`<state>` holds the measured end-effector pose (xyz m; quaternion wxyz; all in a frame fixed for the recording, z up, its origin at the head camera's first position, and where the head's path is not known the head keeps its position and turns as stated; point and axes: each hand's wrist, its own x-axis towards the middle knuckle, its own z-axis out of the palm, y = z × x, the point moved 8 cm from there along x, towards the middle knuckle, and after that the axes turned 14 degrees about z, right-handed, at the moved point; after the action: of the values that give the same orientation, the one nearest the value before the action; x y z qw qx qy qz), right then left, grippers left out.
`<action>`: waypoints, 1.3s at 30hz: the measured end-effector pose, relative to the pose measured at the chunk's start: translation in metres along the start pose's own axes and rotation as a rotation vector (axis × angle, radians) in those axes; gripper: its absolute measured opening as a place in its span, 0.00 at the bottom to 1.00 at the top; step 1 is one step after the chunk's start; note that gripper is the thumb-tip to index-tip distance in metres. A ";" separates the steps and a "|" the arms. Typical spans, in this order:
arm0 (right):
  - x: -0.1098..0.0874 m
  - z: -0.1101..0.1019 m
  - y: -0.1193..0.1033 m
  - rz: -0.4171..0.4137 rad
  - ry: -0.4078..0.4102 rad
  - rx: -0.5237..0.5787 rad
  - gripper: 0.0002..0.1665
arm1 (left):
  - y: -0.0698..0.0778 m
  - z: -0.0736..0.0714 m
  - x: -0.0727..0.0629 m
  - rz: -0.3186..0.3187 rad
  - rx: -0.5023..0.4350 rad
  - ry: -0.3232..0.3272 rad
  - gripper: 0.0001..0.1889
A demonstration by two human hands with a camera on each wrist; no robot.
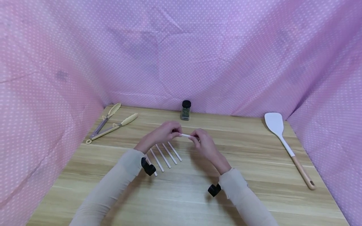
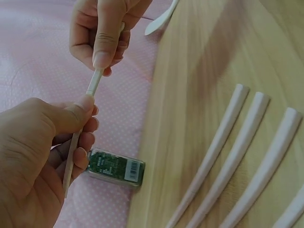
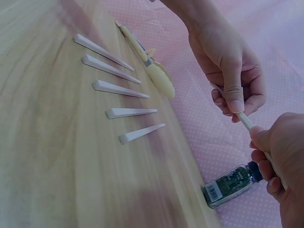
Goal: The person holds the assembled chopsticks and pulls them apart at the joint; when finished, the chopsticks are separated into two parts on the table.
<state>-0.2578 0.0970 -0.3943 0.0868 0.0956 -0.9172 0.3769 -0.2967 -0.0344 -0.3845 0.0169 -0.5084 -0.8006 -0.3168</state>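
Observation:
Between both hands, raised over the table, is a slim white stick. My left hand pinches one end of it between thumb and fingers. The other end is pinched by my right hand. In the left wrist view the stick runs along inside the left palm, with a short length showing between the hands. Several similar white sticks lie side by side in a slanted row on the table, below the left hand. The left forearm and wrist partly hide the leftmost ones in the head view.
A spice jar with a black lid stands at the table's back edge, beyond the hands. Opened cream tongs lie at the back left. A white spatula with a wooden handle lies at the right. Pink dotted cloth hangs around the table.

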 end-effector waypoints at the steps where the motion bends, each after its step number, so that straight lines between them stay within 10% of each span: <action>1: 0.000 -0.002 -0.001 -0.007 0.007 -0.005 0.03 | 0.001 -0.002 0.001 0.004 -0.005 0.006 0.03; 39: 0.003 -0.026 -0.012 -0.105 0.037 0.041 0.03 | 0.009 -0.020 0.010 0.040 -0.018 0.126 0.04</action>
<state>-0.2554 0.1063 -0.3677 0.1214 0.1385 -0.9013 0.3922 -0.3001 -0.0338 -0.3608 0.0690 -0.5033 -0.7848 -0.3549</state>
